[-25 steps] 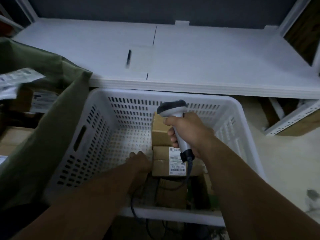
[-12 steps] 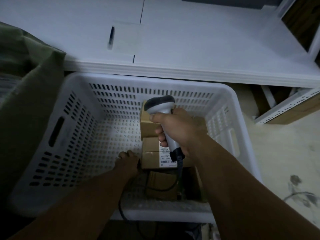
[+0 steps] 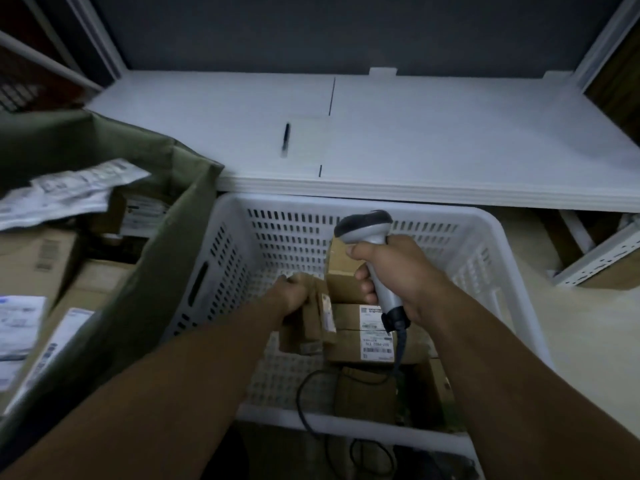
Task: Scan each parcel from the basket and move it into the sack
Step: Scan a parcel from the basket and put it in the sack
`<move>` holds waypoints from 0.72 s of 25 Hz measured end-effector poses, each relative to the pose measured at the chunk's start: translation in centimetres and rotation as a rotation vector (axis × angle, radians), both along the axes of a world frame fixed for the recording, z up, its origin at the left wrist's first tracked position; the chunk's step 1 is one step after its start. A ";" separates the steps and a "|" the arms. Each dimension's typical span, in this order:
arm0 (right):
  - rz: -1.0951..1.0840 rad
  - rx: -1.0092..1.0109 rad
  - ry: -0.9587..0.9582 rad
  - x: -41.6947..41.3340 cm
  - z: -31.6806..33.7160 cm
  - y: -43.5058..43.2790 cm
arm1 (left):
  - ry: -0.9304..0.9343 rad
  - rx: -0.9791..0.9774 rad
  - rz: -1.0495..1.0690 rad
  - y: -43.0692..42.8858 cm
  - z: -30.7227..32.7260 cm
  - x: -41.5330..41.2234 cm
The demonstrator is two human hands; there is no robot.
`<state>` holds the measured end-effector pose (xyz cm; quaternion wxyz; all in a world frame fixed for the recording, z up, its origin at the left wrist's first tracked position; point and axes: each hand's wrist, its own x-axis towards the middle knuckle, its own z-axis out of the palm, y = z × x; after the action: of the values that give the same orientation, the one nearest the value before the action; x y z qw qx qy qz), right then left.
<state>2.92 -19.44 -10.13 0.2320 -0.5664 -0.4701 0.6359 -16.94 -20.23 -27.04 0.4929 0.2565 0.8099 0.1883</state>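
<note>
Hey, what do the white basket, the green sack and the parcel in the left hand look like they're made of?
Basket: likely moulded plastic, matte white, given its slotted walls and rounded rim. Sack: seemingly coarse fabric, dull olive; its edge sags and folds. Parcel: apparently brown cardboard, matte, with a white printed label; motion blur hides finer detail.

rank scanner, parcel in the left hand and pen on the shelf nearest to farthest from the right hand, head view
1. scanner: gripped in the right hand itself, above the basket.
2. parcel: held by the left hand, just to the left, inside the basket.
3. pen: on the white shelf, beyond the basket.
</note>
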 end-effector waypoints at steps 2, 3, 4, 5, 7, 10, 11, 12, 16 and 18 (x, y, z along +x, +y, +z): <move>-0.004 0.023 0.022 0.0 1.4 -0.9 | -0.160 0.090 0.112 -0.6 5.9 -0.4; -0.009 0.035 0.031 0.1 2.0 -1.3 | -0.225 0.118 0.136 -1.0 8.2 -0.8; -0.021 0.050 0.043 0.3 2.7 -1.5 | -0.288 0.163 0.155 -1.4 9.8 -1.1; -0.038 0.071 0.063 0.5 3.5 -1.9 | -0.347 0.206 0.164 -2.0 12.0 -1.2; -0.080 0.106 0.116 0.6 4.7 -2.4 | -0.445 0.297 0.191 -2.8 14.7 -1.7; -0.099 0.141 0.180 0.3 5.9 -3.3 | -0.610 0.386 0.258 -3.9 16.8 -2.1; -0.098 0.153 0.185 0.0 6.1 -3.5 | -0.653 0.412 0.287 -4.4 17.2 -2.0; -0.101 0.160 0.196 -0.3 6.1 -3.7 | -0.704 0.428 0.316 -4.7 17.4 -1.8; -0.095 0.200 0.269 -2.0 6.4 -4.1 | -0.840 0.495 0.364 -5.5 18.3 -1.0; -0.115 0.241 0.280 -2.6 6.3 -3.9 | -0.850 0.506 0.373 -5.6 18.6 -0.8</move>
<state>0.35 -23.38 -3.87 0.3970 -0.4665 -0.4729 0.6334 -17.79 -25.84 -8.46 0.6586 0.1197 0.4997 0.5497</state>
